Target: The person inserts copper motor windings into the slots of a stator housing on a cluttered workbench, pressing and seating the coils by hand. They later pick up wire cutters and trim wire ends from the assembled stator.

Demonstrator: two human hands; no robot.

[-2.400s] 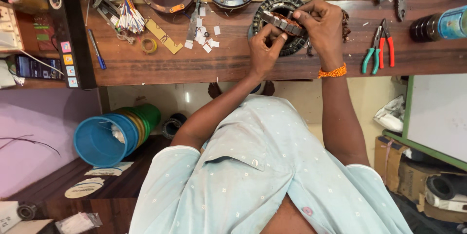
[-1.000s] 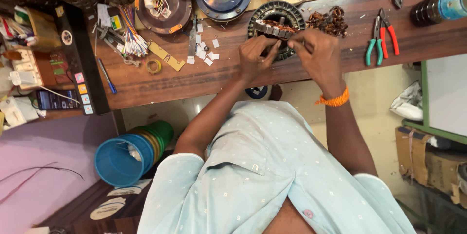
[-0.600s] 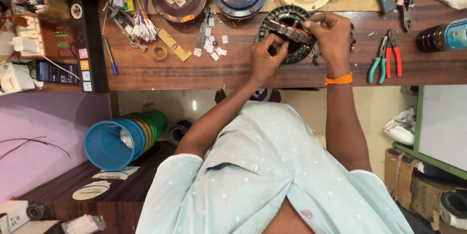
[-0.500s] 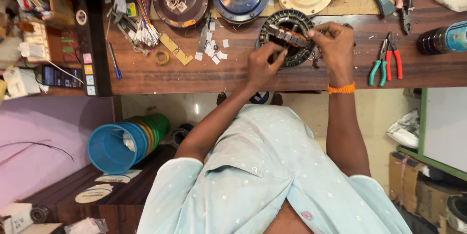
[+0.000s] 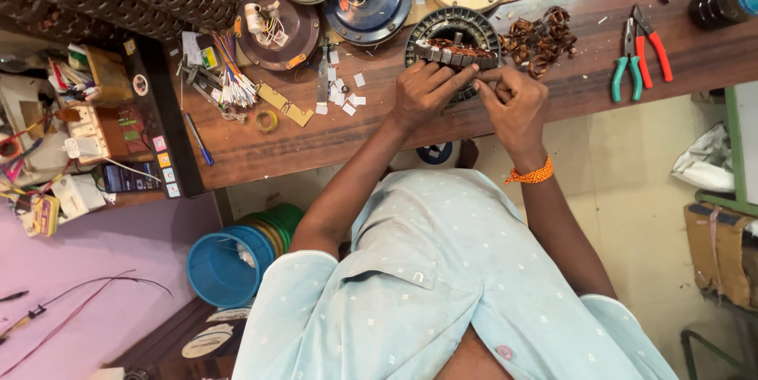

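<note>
Fingertips of left hand [image 5: 422,92] and right hand [image 5: 512,102] pinch stator [image 5: 454,44], hiding its near rim.

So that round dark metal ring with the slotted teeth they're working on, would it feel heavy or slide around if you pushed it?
The round dark slotted metal ring looks like solid stacked metal, so probably heavy for its size and stiff. It lies flat on the brown wooden bench, so it seems unlikely to roll or tip. Both the left hand and right hand rest against it, perhaps steadying it.
</note>
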